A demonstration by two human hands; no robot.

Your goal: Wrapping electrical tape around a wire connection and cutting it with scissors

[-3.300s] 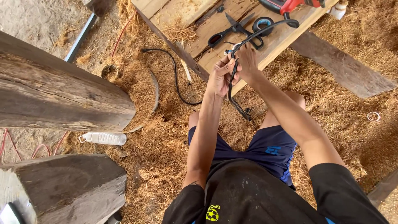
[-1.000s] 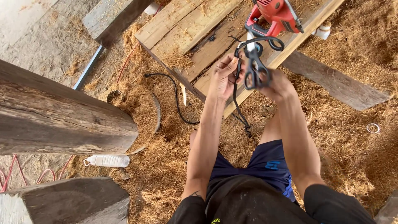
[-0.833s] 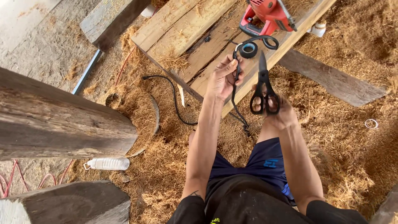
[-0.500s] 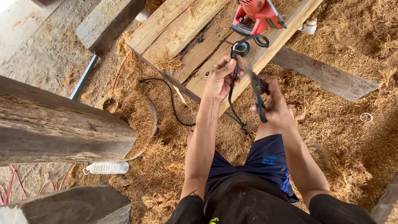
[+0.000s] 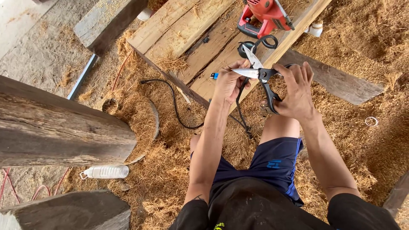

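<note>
1. Scissors (image 5: 260, 73) with black handles sit in my right hand (image 5: 296, 91), blades spread apart and pointing left, above the edge of the wooden planks (image 5: 187, 38).
2. My right hand is closed around the scissor handles; the fingers wrap the lower loop.
3. My left hand (image 5: 229, 81) is closed on a black cord (image 5: 239, 104), pinching it just beside the open blades. The cord hangs down from that hand toward the straw floor (image 5: 170, 170).
4. I cannot tell whether the blades touch the cord or stand just clear of it.
5. A second pair of black-handled scissors (image 5: 255, 44) lies on the planks, just beyond my hands.
6. A red power tool (image 5: 265, 15) rests on the planks at the top of the view, near that second pair.
7. A small blue object (image 5: 214, 76) lies on the plank edge, just left of my left hand.
8. A large log (image 5: 59, 127) lies at the left; a clear plastic bottle (image 5: 105, 171) lies on the straw below it.
9. I am crouched with both knees bent, in dark blue shorts (image 5: 272, 166).
</note>
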